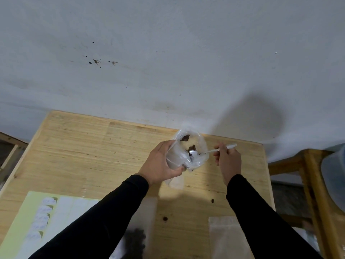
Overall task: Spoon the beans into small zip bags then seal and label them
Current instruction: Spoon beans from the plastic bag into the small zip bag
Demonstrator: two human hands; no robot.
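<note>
Clear plastic bag (186, 152), held above the far part of the wooden tabletop (93, 156), with dark beans (191, 147) visible through its crumpled film. The left hand (162, 163) grips the bag's gathered side, fingers curled round it. A metal spoon (194, 153) reaches into the bag's mouth, its bowl among the beans; the right hand (226, 157) pinches the handle, whose end juts past the fingers. Both forearms wear black sleeves (261, 212). Nearer the viewer, a small zip bag (141, 238) holding beans lies partly hidden behind the left sleeve and is blurred; a second, flat zip bag (225, 238) lies at the right, cut off by the lower edge. Two loose beans (165, 219) lie between them. A label sheet (39, 221) lies at lower left, its print unreadable. A wooden frame (315, 184) stands at right.
</note>
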